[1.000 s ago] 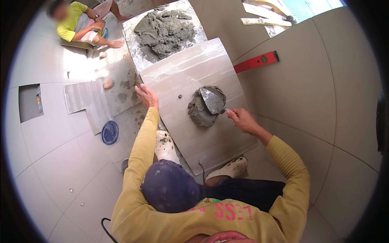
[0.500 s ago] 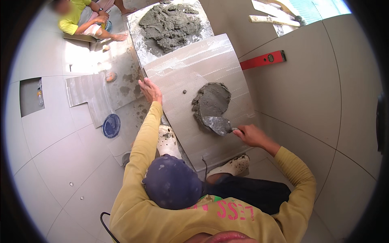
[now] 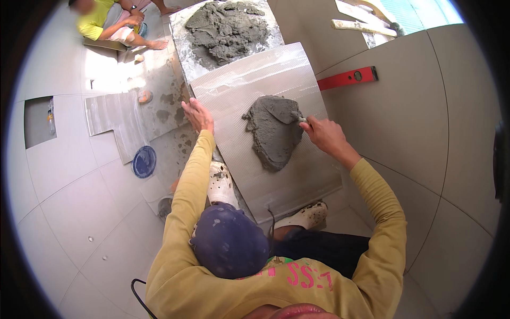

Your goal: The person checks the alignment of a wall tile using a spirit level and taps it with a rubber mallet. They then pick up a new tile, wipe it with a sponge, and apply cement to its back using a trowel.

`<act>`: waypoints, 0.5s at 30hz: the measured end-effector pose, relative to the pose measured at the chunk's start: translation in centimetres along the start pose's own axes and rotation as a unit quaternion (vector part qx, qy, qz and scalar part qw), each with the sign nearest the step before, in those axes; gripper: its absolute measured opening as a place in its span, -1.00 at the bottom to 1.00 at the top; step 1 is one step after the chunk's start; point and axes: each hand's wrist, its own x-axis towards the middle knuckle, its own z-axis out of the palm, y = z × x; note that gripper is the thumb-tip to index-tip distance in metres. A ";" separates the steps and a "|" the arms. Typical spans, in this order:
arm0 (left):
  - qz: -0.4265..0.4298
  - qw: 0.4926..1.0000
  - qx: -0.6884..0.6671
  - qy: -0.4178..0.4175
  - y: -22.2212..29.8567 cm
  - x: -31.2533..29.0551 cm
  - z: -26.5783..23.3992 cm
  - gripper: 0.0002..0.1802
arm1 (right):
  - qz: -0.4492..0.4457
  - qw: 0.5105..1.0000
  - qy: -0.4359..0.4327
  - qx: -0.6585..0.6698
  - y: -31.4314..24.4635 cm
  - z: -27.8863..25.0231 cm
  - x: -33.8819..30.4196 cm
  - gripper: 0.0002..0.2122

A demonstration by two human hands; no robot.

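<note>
A large ribbed tile (image 3: 228, 90) lies tilted before me, its lined face up. On its middle sits a spread mound of wet grey mortar (image 3: 273, 141). My right hand (image 3: 325, 137) is closed round the handle of a trowel (image 3: 300, 118). The trowel's blade lies on the mortar's upper right part and is smeared grey, so its outline is hard to make out. My left hand (image 3: 198, 115) rests at the tile's left edge with fingers stretched out, touching the edge.
Beyond the tile, a board (image 3: 186, 58) carries a mortar heap (image 3: 226, 32). A red spirit level (image 3: 348, 78) and a hammer (image 3: 364, 27) lie to the right. Left are a cut tile (image 3: 114, 114) and a blue lid-like disc (image 3: 144, 161). A person in yellow (image 3: 98, 21) sits far left.
My right hand has moved up and slightly left with the trowel, from the mound's lower edge to its upper right. The mortar is spread lower. My left hand stays at the edge.
</note>
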 end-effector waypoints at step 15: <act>-0.010 1.000 -0.004 -0.014 1.0 -0.6 0.5 -0.13 | 0.256 0.850 -0.166 0.430 -3.7 -1.4 -1.4 -0.44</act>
